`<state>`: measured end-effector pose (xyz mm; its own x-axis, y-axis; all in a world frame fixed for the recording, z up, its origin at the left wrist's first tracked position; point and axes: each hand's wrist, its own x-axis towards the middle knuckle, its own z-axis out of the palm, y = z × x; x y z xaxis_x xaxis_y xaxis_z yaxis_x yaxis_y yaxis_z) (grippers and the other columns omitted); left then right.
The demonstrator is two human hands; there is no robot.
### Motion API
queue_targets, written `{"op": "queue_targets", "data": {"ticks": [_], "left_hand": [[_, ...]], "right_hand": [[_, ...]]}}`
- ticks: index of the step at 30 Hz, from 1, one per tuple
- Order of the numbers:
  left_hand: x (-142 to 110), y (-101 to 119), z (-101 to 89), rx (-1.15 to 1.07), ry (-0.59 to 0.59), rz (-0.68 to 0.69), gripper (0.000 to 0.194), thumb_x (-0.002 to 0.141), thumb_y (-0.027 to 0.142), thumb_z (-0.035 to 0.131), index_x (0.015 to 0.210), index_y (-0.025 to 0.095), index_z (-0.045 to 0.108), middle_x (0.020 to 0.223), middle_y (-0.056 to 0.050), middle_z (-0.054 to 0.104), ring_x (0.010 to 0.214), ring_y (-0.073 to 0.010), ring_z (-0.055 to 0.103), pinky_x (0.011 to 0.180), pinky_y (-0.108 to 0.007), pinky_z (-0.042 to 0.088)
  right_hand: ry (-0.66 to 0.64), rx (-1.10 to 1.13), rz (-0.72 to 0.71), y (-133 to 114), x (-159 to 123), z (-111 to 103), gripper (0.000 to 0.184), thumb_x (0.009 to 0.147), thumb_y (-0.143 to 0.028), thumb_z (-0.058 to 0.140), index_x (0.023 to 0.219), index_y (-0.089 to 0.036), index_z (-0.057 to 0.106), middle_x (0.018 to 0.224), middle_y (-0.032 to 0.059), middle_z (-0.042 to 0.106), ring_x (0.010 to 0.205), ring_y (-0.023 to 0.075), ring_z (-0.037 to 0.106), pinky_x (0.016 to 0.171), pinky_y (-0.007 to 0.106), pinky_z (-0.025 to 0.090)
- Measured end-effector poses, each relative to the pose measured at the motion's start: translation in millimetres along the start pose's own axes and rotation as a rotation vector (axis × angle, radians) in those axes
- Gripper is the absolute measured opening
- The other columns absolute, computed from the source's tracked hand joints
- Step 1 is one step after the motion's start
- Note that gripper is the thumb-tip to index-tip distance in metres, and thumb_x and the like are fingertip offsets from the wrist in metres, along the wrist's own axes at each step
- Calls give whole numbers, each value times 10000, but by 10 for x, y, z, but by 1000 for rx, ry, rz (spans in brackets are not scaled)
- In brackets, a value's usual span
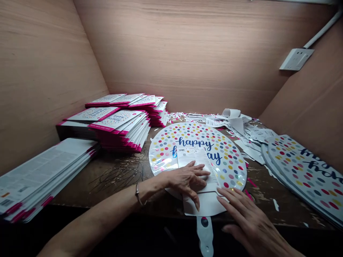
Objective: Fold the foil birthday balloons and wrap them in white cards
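Note:
A round foil balloon [227, 150] with coloured dots and blue "happy birthday" lettering lies flat on the wooden table [115, 178]. A white printed label sheet [191, 155] rests on its near half. My left hand [187, 180] lies flat on that sheet with the fingers spread, open. My right hand [248, 217] lies open at the balloon's near edge, its fingertips touching the white tab [206, 207] by the balloon's neck. The valve tail [205, 235] hangs over the table's front edge.
Stacks of pink-edged packaged balloons [120, 125] fill the back left, and a pile of white cards [40, 171] sits at the left. More dotted balloons [305, 171] lie stacked at the right. Paper strips and scraps [241, 125] litter the back. A wall socket [296, 59] is mounted on the right wall.

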<state>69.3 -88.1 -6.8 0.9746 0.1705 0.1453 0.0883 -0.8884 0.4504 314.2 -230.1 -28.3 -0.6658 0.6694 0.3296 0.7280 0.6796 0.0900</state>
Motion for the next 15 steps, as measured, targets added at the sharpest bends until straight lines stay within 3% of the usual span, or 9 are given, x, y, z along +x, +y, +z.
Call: {"op": "queue_targets", "data": {"ticks": [2, 4, 9, 12, 15], "left_hand": [[-188, 177, 93, 128, 69, -51, 601, 705, 538, 665, 1125, 125, 547, 1345, -177, 412, 1297, -340, 282, 1063, -545, 141], [-381, 368, 219, 213, 94, -105, 664, 709, 567, 644, 1148, 85, 513, 1263, -200, 473, 1247, -330, 353, 1069, -540, 147], [-581, 635, 452, 327, 93, -218, 408, 863, 377, 535, 1131, 71, 498, 1101, -136, 558, 1107, -259, 470, 1059, -491, 229], [-538, 618, 438, 287, 132, -220, 233, 904, 308, 471, 1020, 118, 539, 978, -87, 588, 988, -211, 524, 1025, -462, 294], [-503, 572, 387, 244, 170, -217, 205, 930, 287, 413, 941, 138, 553, 897, -65, 603, 895, -181, 548, 978, -419, 355]], "right_hand": [[-59, 32, -33, 12, 264, 97, 463, 815, -235, 547, 1262, -136, 478, 1331, 125, 460, 1186, 293, 461, 933, 474, 454], [-100, 91, -40, -7, 382, 181, 420, 820, -221, 552, 1233, -158, 505, 1309, 115, 487, 1179, 280, 470, 924, 467, 465], [24, 184, -52, -40, 305, 317, 293, 877, -192, 483, 1156, -165, 567, 1307, 156, 479, 1165, 269, 485, 889, 421, 495], [79, 155, -101, -44, 281, 353, 319, 887, -80, 380, 1139, -123, 571, 1260, 147, 528, 1153, 259, 497, 898, 423, 491], [108, 159, -131, -16, 328, 342, 320, 894, -52, 342, 1102, -108, 579, 1181, 116, 594, 1094, 248, 544, 873, 431, 511]]}}
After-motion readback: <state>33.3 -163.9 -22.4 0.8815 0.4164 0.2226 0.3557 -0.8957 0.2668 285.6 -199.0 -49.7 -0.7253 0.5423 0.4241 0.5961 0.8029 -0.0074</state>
